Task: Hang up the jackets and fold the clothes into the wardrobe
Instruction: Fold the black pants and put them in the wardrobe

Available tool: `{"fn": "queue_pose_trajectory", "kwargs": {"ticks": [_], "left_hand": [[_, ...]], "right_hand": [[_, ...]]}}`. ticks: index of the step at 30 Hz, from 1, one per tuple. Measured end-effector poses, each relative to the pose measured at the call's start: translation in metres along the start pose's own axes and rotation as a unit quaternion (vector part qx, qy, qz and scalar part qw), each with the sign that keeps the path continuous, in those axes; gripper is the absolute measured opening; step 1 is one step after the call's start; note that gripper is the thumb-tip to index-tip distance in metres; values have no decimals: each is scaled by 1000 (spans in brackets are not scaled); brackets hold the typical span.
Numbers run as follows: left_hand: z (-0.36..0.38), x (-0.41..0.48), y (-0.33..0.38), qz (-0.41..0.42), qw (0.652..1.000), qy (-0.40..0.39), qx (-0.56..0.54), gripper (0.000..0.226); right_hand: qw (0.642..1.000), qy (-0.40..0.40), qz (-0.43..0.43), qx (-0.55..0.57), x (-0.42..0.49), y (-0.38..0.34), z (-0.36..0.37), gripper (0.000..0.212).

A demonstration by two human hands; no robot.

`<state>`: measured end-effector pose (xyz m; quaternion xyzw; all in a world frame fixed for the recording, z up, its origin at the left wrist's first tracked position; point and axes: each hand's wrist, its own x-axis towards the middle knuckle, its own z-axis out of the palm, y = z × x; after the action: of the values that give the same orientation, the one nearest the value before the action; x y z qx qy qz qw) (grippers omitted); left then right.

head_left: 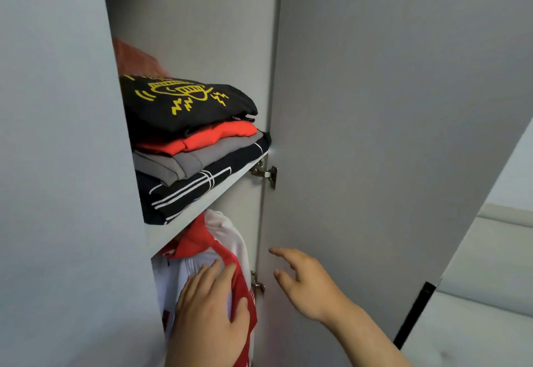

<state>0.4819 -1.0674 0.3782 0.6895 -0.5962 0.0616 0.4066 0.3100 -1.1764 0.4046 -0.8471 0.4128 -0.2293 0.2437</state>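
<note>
A white and red jacket [219,239] hangs in the wardrobe's lower section, under the shelf [202,208]. My left hand [207,309] lies flat on the jacket's front with straight fingers, the thumb at its red edge. My right hand [302,280] hovers with spread, relaxed fingers beside the inner face of the open wardrobe door [375,135] and holds nothing. On the shelf lies a stack of folded clothes: a black shirt with yellow print [184,107] on top, then an orange one [207,137], a grey one [184,161] and a black one with white lines [187,193].
A reddish garment [135,57] lies behind the stack. Two metal hinges [265,171] [256,283] sit on the door's edge. The closed left door [57,164] narrows the opening. A light bed or sofa [476,323] stands at the right.
</note>
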Motion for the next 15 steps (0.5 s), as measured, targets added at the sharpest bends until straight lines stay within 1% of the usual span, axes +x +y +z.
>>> {"fn": "queue_pose_trajectory", "kwargs": {"ticks": [1,2,4,5,6,7,9,10,13,14,15], "left_hand": [[-2,2,-4,-5,1000,8,9,56],[14,-2,-16,-16,999,-28,3,58],[22,-4,-20,-32,998,-51,-5,58],[33,-8,-26,-42,998,-50,8,56],[45,-13,-33,-35,998,-57,6,54],[53,-16,-35,-47,996,-82,-2,54],[77,-26,-46,-72,993,-96,3,59],[91,-30,-54,-75,992,-100,14,60],[121,-44,-69,-115,981,-147,51,62],[130,-44,-76,-118,979,-156,47,63],[138,-44,-80,-139,976,-164,26,66]], "right_hand": [[1000,5,-11,-17,2,-2,-4,46],[1000,-7,-13,-28,2,12,4,46],[999,-12,-23,-45,4,22,10,45],[999,-20,-19,-45,7,33,18,44],[999,-19,-23,-38,9,43,27,42],[999,-19,-25,-34,13,53,37,41],[999,-41,-16,-25,21,73,61,43],[998,-55,-10,-19,24,84,74,45],[997,-81,16,6,30,115,111,46],[996,-81,21,10,34,121,120,46],[997,-77,21,17,37,129,129,46]]}}
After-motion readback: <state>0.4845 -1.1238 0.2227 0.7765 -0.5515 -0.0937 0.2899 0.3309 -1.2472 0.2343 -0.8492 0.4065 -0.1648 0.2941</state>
